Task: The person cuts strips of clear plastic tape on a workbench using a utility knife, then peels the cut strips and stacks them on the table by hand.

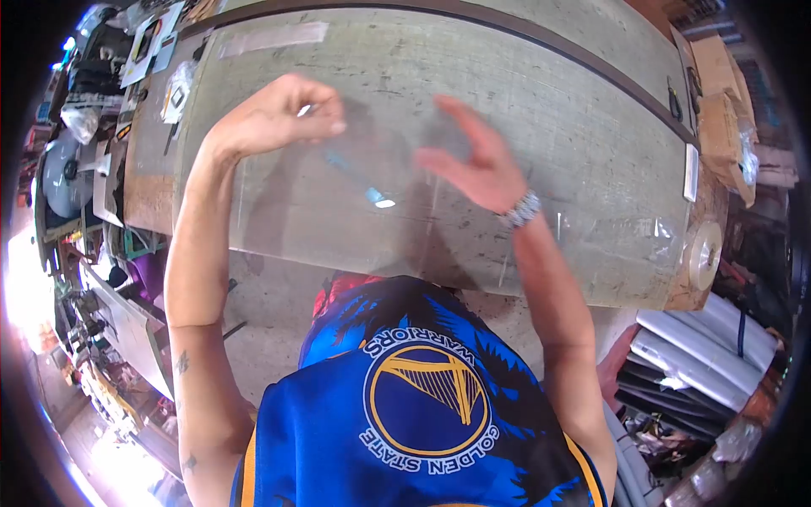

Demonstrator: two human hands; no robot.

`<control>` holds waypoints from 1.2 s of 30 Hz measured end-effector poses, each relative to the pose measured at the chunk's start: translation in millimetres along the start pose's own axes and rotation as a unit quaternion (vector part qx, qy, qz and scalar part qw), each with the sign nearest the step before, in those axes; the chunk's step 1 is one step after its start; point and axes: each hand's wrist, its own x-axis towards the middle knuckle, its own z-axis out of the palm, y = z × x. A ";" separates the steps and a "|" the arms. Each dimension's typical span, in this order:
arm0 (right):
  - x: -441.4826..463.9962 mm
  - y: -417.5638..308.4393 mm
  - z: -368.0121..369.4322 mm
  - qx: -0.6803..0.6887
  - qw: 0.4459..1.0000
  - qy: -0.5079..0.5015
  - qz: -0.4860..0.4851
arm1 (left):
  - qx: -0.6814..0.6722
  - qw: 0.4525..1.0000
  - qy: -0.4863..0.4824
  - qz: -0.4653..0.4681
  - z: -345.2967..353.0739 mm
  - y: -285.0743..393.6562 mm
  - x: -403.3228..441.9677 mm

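Both hands over desk (591,177)

Left hand (291,114) grip curled, can't tell if it holds anything; right hand (480,165) grip released, blurred; blue strip (376,197) on desk, nearer left hand; roll (704,256) at desk's right corner.

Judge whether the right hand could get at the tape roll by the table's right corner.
Probably yes, with a stretch: the right hand looks empty, and nothing tall stands on the table between it and the tape roll.
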 end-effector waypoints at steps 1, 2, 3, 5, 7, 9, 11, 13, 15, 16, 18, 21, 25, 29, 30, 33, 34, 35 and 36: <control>10.4 -7.2 19.5 0.089 0.995 -0.035 0.035 | 0.007 1.000 0.005 0.015 1.8 3.6 -1.1; 21.4 -15.9 36.7 0.176 0.979 -0.072 0.069 | 0.014 0.999 0.011 0.030 0.5 5.8 -2.7; 31.1 -24.5 50.6 0.261 0.953 -0.111 0.102 | 0.023 0.999 0.020 0.044 -2.8 6.4 -6.9; 43.3 -28.9 49.5 0.282 0.919 -0.216 0.169 | 0.026 0.997 0.069 0.025 -11.5 -5.4 -21.2; 52.4 -32.7 44.2 0.255 0.897 -0.277 0.229 | 0.014 0.995 0.101 -0.006 -23.7 -28.5 -41.3; 45.6 -30.5 40.2 0.220 0.901 -0.268 0.260 | -0.015 0.994 0.106 -0.036 -38.8 -62.7 -59.7; 39.8 -16.5 36.3 0.173 0.912 -0.246 0.280 | -0.051 0.990 0.123 -0.056 -56.0 -123.9 -75.0; 39.3 -9.5 33.2 0.105 0.918 -0.221 0.313 | -0.079 0.986 0.136 -0.050 -74.1 -187.2 -84.9; 38.7 -6.2 35.3 0.064 0.914 -0.192 0.351 | -0.107 0.982 0.154 -0.029 -94.1 -241.4 -99.1; 39.6 -6.0 40.0 0.044 0.918 -0.183 0.349 | -0.088 0.981 0.164 -0.049 -107.7 -255.8 -106.3; 45.5 0.3 54.1 0.005 0.922 -0.180 0.342 | -0.058 0.975 0.192 -0.098 -127.2 -288.3 -121.1; 61.8 19.5 85.6 -0.029 0.909 -0.176 0.376 | -0.045 0.963 0.247 -0.095 -157.4 -337.3 -130.2; 67.2 44.3 131.1 -0.019 0.907 -0.154 0.392 | 0.055 0.940 0.318 -0.110 -175.4 -380.6 -146.4; 64.5 70.1 151.3 -0.067 0.904 -0.162 0.389 | 0.068 0.908 0.396 -0.119 -177.6 -386.8 -154.0; 64.7 72.5 152.5 -0.097 0.902 -0.169 0.386 | 0.078 0.881 0.454 -0.110 -172.8 -390.0 -152.9; 69.4 63.3 155.6 -0.080 0.892 -0.140 0.422 | 0.076 0.816 0.563 -0.107 -159.3 -400.7 -150.0; 71.1 57.5 157.4 -0.077 0.888 -0.132 0.434 | 0.050 0.817 0.562 -0.119 -156.4 -402.7 -151.1; 71.4 56.4 157.6 -0.087 0.884 -0.132 0.440 | 0.024 0.817 0.561 -0.131 -153.9 -404.7 -151.8; 70.3 57.3 157.2 -0.093 0.883 -0.133 0.441 | 0.009 0.817 0.561 -0.134 -152.5 -406.8 -152.4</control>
